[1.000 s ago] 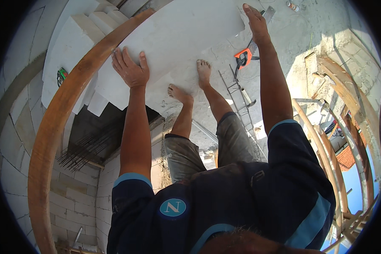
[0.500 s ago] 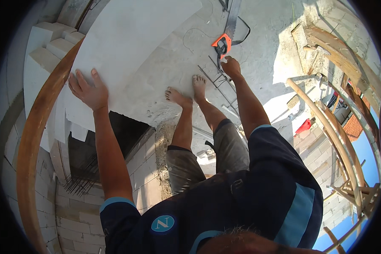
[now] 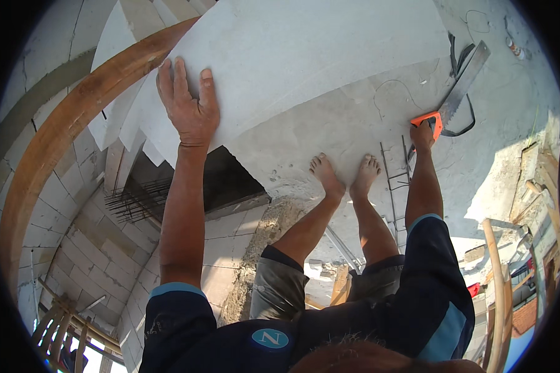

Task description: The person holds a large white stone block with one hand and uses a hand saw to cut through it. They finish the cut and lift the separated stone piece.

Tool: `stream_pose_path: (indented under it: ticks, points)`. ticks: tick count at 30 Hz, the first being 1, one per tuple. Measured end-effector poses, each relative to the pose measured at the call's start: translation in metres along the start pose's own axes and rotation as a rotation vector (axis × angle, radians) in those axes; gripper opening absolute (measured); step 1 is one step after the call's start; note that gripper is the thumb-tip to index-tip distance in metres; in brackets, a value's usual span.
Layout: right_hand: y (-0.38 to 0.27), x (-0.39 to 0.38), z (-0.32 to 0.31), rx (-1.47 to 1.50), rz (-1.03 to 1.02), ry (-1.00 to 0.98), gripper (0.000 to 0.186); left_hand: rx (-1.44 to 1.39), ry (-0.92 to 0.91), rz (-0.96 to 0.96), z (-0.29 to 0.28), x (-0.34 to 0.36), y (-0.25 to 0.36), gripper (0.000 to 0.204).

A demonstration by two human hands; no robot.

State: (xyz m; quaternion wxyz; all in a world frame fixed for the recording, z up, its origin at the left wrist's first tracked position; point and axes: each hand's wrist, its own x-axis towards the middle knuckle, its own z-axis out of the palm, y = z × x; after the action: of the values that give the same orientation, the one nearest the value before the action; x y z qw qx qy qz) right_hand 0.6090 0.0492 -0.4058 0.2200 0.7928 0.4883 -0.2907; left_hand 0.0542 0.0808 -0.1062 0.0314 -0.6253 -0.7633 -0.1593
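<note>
My left hand (image 3: 190,109) lies open, fingers spread, on the left end of a large white slab or block (image 3: 305,50). Its fingertips are close to a brown timber post (image 3: 93,90). On the right, my right hand (image 3: 422,137) is closed around the orange-and-black handle of a hand saw (image 3: 464,84). The saw's toothed metal blade points up and away to the right, beside a black strap (image 3: 470,118). The palm and most fingers of that hand are hidden behind its back.
My bare feet stand on the grey concrete floor (image 3: 348,112). Thin steel bars (image 3: 387,171) lie beside my right foot. A dark opening (image 3: 227,177) lies below my left hand, with protruding rebar (image 3: 140,200). Block walls (image 3: 106,255) drop away at left; wooden poles (image 3: 494,280) stand at right.
My right hand has gone from just below the saw to gripping its handle. My left hand stays on the white slab. The whole view has swung, shifting the scene rightward and down.
</note>
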Motion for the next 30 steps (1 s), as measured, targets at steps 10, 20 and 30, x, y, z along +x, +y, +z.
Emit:
stream_pose_path:
  ticks: [10,20,30]
  points:
    - [0.018,-0.191,-0.225,1.164,0.121,0.354,0.013,0.075,0.073,0.026,-0.015,0.002,-0.002,0.058]
    - [-0.013,-0.485,-0.365,1.185,-0.365,0.404,0.041,0.068,0.037,-0.033,-0.013,0.003,0.001,0.062]
    - [-0.130,-0.456,-0.291,0.682,-0.859,0.293,0.055,0.043,0.074,-0.050,-0.011,0.002,0.000,0.062]
